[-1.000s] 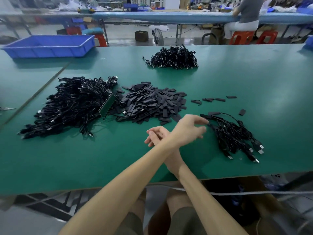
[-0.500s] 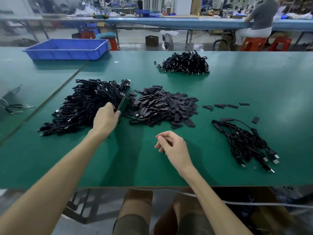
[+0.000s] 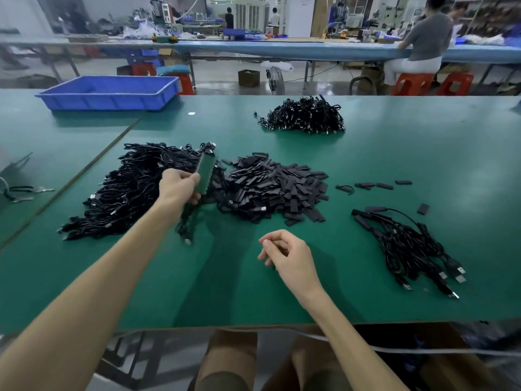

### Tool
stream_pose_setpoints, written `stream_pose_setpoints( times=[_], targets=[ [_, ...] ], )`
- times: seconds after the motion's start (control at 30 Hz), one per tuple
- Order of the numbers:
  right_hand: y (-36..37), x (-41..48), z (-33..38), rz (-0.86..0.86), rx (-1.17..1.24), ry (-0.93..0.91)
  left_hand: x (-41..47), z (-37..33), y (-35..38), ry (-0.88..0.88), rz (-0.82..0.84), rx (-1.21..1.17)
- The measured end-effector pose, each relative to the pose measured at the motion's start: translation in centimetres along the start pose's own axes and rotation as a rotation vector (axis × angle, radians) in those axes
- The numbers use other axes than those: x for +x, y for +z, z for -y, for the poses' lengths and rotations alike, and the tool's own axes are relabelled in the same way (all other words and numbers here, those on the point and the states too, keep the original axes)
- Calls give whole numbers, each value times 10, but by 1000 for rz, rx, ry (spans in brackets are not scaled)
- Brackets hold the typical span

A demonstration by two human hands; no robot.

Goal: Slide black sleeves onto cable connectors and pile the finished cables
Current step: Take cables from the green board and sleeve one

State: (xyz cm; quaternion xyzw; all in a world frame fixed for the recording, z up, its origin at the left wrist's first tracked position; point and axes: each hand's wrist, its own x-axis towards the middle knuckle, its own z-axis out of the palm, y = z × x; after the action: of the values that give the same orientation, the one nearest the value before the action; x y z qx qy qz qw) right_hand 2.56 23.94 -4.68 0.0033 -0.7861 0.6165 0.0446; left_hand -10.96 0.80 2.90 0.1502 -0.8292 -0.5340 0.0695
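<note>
- Gripping a blurred black cable (image 3: 188,221) at the right edge of the big cable pile (image 3: 127,193), the left hand (image 3: 179,187) has its grip curled round it; the cable hangs toward the tabletop (image 3: 225,277).
- The right hand (image 3: 287,255) hovers over the tabletop, its grip loosely curled and empty.
- The sleeve heap (image 3: 276,187) lies just beside that pile.
- A smaller cable bundle (image 3: 408,246) lies to the right.

The left grip (image 3: 179,186) has swung from the finished cables (image 3: 408,244) at 3 o'clock to the tangled cable heap (image 3: 127,193) at 10 o'clock. It has lifted one cable (image 3: 187,221), which now dangles, blurred, above the desk (image 3: 225,277).
</note>
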Motion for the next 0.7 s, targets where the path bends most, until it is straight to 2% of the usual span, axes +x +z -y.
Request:
stream_pose_setpoints(
  times=[0.1, 0.27, 0.4, 0.7],
  targets=[
    [1, 2, -1, 6, 12, 1, -7, -20, -13, -74, 2, -385],
    [1, 3, -2, 1, 36, -1, -31, -47, -23, 12, 67, -603],
    [0, 2, -2, -16, 78, 0, -54, -52, -17, 60, 181, -575],
    [-3, 3, -7, -89, 200, 7, -102, -14, -1, 180, 444, -213]
  ],
)
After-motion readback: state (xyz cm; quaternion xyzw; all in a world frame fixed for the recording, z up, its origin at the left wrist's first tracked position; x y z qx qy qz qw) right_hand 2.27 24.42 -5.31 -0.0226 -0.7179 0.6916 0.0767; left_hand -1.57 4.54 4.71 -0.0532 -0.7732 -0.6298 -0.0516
